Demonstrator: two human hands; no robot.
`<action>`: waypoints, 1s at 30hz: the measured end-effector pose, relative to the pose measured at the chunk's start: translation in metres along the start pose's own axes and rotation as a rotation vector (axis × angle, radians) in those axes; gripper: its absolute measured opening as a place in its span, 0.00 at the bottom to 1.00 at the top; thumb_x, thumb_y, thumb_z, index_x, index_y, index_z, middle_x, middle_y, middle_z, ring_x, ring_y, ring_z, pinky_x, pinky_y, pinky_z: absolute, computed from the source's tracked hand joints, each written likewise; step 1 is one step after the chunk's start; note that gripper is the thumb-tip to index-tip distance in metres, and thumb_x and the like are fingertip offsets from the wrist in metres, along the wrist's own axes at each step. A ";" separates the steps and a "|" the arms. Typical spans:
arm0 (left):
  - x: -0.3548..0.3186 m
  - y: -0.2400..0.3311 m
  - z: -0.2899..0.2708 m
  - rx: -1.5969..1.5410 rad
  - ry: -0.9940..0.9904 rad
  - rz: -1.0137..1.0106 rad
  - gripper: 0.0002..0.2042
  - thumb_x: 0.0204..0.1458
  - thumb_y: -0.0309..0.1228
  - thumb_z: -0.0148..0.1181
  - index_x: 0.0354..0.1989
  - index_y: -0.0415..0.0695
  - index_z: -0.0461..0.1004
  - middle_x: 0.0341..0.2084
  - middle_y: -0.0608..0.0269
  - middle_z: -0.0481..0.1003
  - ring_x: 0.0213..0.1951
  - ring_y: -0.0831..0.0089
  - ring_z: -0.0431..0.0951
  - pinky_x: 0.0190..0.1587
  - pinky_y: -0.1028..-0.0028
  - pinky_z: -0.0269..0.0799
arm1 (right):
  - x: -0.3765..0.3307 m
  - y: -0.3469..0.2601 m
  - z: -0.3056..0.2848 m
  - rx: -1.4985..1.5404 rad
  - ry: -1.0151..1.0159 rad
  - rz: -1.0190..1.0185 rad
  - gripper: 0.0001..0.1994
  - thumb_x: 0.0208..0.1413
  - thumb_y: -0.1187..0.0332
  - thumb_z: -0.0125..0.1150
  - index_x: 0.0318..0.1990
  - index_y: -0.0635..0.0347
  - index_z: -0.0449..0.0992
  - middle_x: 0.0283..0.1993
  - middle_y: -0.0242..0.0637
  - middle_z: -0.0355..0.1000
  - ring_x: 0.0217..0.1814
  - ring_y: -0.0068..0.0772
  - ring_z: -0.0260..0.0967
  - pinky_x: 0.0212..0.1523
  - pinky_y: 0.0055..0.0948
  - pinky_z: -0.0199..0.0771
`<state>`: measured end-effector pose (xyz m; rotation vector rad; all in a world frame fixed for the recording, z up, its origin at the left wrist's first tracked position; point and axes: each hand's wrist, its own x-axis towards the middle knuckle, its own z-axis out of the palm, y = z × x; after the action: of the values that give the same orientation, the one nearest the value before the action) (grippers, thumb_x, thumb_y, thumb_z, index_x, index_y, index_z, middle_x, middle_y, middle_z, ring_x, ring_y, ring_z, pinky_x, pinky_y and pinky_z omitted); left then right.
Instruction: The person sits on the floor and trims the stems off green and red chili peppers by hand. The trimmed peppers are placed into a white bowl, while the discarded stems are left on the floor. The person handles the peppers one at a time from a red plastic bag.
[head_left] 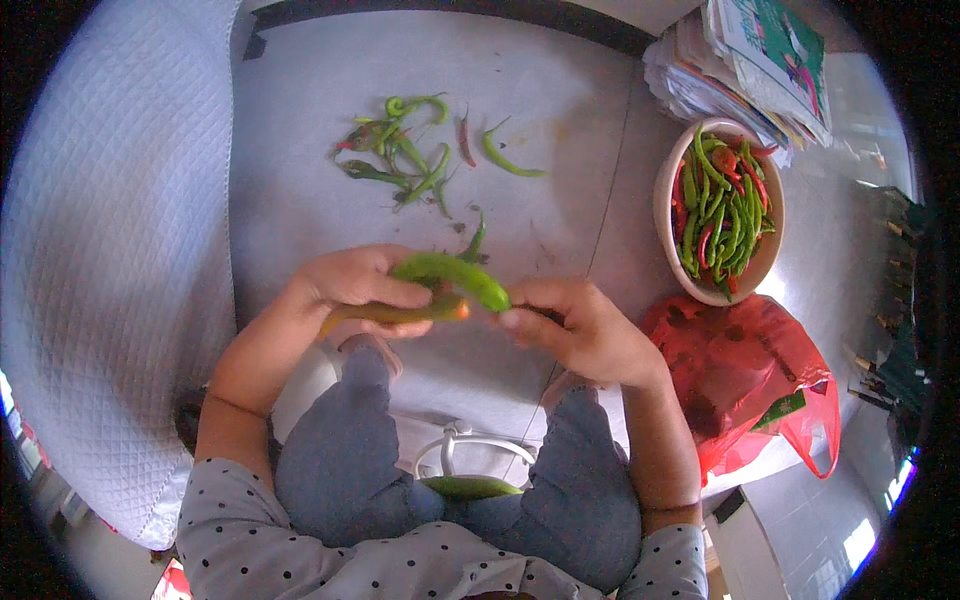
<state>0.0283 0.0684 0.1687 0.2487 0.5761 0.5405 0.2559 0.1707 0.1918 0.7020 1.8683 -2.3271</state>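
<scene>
A long green chili pepper (450,272) lies across the fingers of my left hand (362,280), which is closed around it. Beneath it, the same hand also holds a slim orange-yellow thing (400,315), whose kind I cannot make out. My right hand (580,325) is pinched at the pepper's right end, thumb and forefinger together. Just beyond my hands, another green pepper (474,243) rests on the grey floor. Farther off lies a loose pile of green chili peppers (405,155), with a dark red chili (466,138) and a curved green one (508,160) beside it.
On the right stands a pale oval bowl (664,200) full of green and red chilies. Behind it is a stack of papers (700,75); nearer lies a red plastic bag (735,370). A quilted light cover (120,250) hangs along the left. My knees flank a white metal frame (450,445).
</scene>
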 end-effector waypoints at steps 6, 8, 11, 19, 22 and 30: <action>0.013 0.014 0.023 0.613 0.116 -0.110 0.14 0.46 0.30 0.58 0.38 0.39 0.64 0.23 0.62 0.71 0.22 0.78 0.71 0.25 0.75 0.69 | -0.003 -0.005 0.000 -0.227 0.029 -0.151 0.09 0.48 0.69 0.53 0.28 0.67 0.71 0.20 0.49 0.66 0.19 0.39 0.63 0.23 0.34 0.62; 0.018 0.004 0.013 0.932 0.052 0.207 0.14 0.48 0.35 0.56 0.37 0.40 0.63 0.21 0.63 0.70 0.20 0.80 0.69 0.22 0.78 0.67 | -0.001 -0.007 0.004 -0.272 0.049 -0.230 0.09 0.47 0.68 0.54 0.27 0.67 0.71 0.21 0.51 0.66 0.20 0.42 0.64 0.23 0.35 0.62; 0.019 0.000 0.010 0.508 0.073 0.101 0.17 0.50 0.44 0.51 0.35 0.41 0.64 0.19 0.64 0.67 0.17 0.83 0.66 0.18 0.81 0.63 | 0.000 -0.012 0.004 -0.294 -0.030 -0.068 0.08 0.47 0.69 0.53 0.27 0.67 0.71 0.22 0.50 0.66 0.21 0.39 0.65 0.24 0.34 0.62; 0.018 -0.005 0.014 0.077 -0.059 -0.156 0.27 0.54 0.54 0.32 0.31 0.41 0.67 0.10 0.67 0.61 0.09 0.83 0.57 0.12 0.83 0.52 | -0.001 -0.007 0.001 0.179 -0.099 -0.203 0.08 0.55 0.70 0.47 0.34 0.65 0.72 0.27 0.31 0.67 0.27 0.22 0.62 0.28 0.24 0.63; 0.025 -0.015 0.018 -0.270 -0.014 -0.043 0.27 0.54 0.54 0.30 0.33 0.39 0.66 0.10 0.66 0.61 0.09 0.81 0.57 0.12 0.82 0.52 | -0.003 -0.011 -0.004 0.302 0.071 -0.154 0.08 0.56 0.70 0.46 0.38 0.63 0.70 0.27 0.28 0.66 0.27 0.18 0.60 0.29 0.20 0.62; 0.033 -0.021 0.011 -0.182 0.156 0.178 0.28 0.53 0.56 0.31 0.34 0.41 0.66 0.12 0.66 0.63 0.11 0.79 0.60 0.14 0.80 0.55 | 0.007 0.004 0.007 0.176 0.368 -0.065 0.10 0.48 0.71 0.58 0.38 0.62 0.68 0.27 0.28 0.65 0.25 0.16 0.59 0.26 0.16 0.61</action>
<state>0.0661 0.0682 0.1554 0.0850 0.6549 0.7851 0.2492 0.1650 0.1869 1.1773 1.8522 -2.5697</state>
